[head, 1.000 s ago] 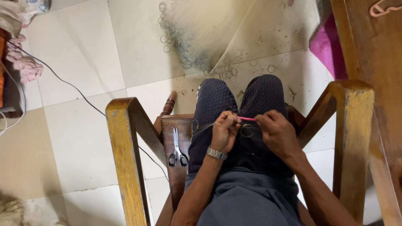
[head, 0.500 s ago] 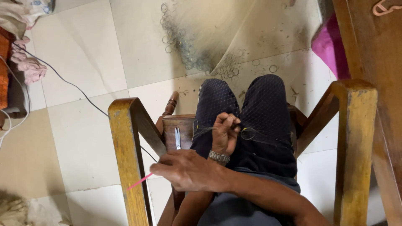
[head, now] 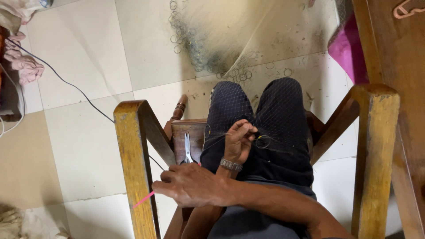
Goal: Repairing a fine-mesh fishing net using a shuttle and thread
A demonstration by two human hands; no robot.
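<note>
With my left hand (head: 239, 140) pinching the fishing net (head: 261, 142) taut over my lap and my right hand (head: 188, 185), crossed well apart to the left, closed on the pink needle (head: 144, 200) beside the scissors (head: 188, 150), I keep the pinch steady.

Hands (head: 212, 172) on net (head: 261, 141), pink needle (head: 144, 200)

Soft, even daylight brightens the pale floor tiles (head: 84, 57), shadows faint, focus mostly sharp, slight edge distortion.
</note>
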